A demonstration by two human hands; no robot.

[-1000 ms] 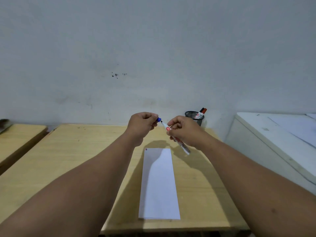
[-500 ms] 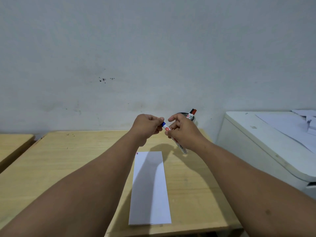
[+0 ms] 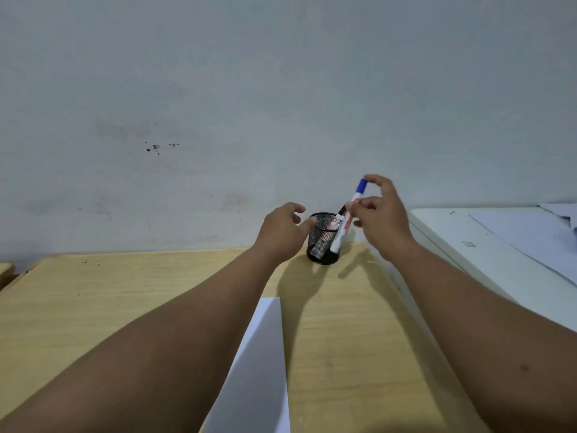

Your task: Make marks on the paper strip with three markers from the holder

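Observation:
A black mesh holder [image 3: 321, 256] stands at the back of the wooden desk [image 3: 125, 292], near the wall. My right hand [image 3: 382, 217] is shut on a capped blue marker [image 3: 351, 210], held tilted with the blue cap up. The marker's lower end is down at the holder's right side; whether it is inside I cannot tell. Another marker [image 3: 338, 220] leans in the holder behind it. My left hand [image 3: 282, 234] is open beside the holder, fingertips at its rim. The white paper strip [image 3: 265, 370] lies near me, partly hidden by my left forearm.
A white cabinet [image 3: 487, 260] with loose sheets of paper [image 3: 530, 232] on top stands against the desk's right side. A second wooden desk [image 3: 4, 270] shows at the far left edge. The grey wall rises straight behind the holder.
The hands were together at the marker's blue cap above the strip. They have parted, and my right hand has carried the capped marker back to the holder. My left hand has opened beside it.

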